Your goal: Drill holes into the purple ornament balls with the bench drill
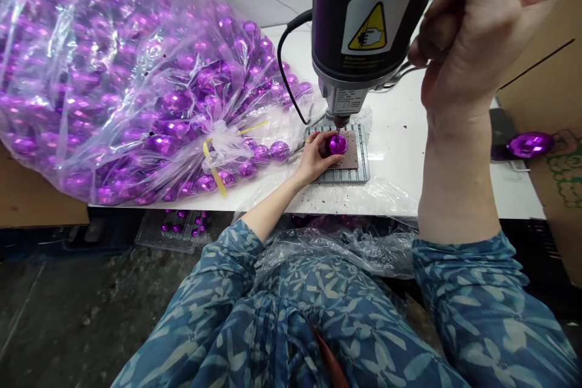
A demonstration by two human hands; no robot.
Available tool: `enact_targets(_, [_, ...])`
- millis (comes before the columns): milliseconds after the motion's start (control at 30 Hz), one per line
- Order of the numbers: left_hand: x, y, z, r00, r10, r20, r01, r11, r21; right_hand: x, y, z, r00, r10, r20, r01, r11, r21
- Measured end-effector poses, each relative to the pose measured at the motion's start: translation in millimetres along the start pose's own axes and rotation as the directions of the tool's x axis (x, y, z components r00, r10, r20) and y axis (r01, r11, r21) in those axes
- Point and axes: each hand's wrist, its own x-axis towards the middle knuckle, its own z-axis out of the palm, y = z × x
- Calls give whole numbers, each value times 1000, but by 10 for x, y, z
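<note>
My left hand (313, 157) is closed around a small shiny purple ball (337, 144) that rests on a brown block (351, 154) on the ribbed base plate (361, 174) of a bench drill (366, 18). The drill bit (338, 130) touches the top of the ball. My right hand (473, 30) is raised at the right of the drill head, fingers wrapped round its feed lever, which is mostly hidden by the hand.
A big clear plastic bag (113, 79) full of purple balls lies on the white table (400, 133) at the left. One purple ball (530, 144) lies at the right beside cardboard (552, 73). A tray with balls (175, 230) lies under the table. A black cable (286, 73) hangs from the drill.
</note>
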Motion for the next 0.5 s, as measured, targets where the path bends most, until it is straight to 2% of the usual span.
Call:
enact_targets(267, [9,1,16,1000,7,-22,-7,1000,-13,-15,-34,12,1000,10,8,-10,999,39])
enact_targets(500, [18,-79,12,998,57,-6,-56,998,42,-11,-1,15,998,34,-48,-31,997,66])
